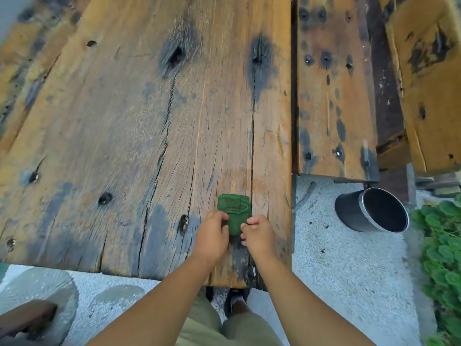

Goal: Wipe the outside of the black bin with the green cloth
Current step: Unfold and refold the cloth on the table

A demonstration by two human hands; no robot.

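Near the front edge of the wooden table [124, 121], pinching the folded green cloth [233, 208] at its left side with the left hand [212, 236] and at its right side with the right hand [258, 236]. Leaving the black bin [349, 211] sitting on the gravel [336, 270] off to the right, well apart.

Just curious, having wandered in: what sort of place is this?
Most likely an outdoor garden or patio: a weathered wooden table stands on pale gravel, with leafy green plants growing beside a black bin.
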